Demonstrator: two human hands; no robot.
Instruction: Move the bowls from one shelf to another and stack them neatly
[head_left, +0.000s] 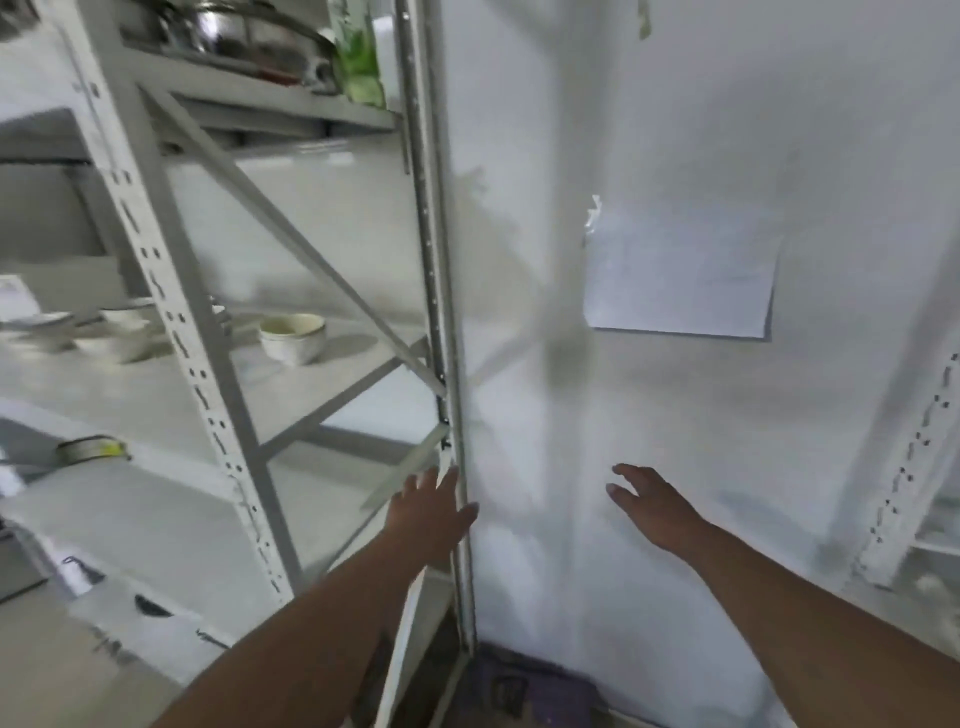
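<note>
A white bowl (292, 336) with a pale rim stands alone on the middle shelf (332, 395) of a grey metal rack. More white bowls (122, 335) sit further left on the same shelf, partly hidden by the rack's front post. My left hand (434, 512) hovers open beside the rack's right post, below the shelf, holding nothing. My right hand (649, 501) is open too, fingers spread, in front of the white wall. Both hands are well below and to the right of the bowls. The picture is blurred.
Metal pots (249, 36) and a green packet (358, 62) fill the top shelf. A roll of tape (93, 448) lies on a lower shelf. A paper sheet (680, 273) hangs on the wall. A second rack's post (909, 467) stands at the right edge.
</note>
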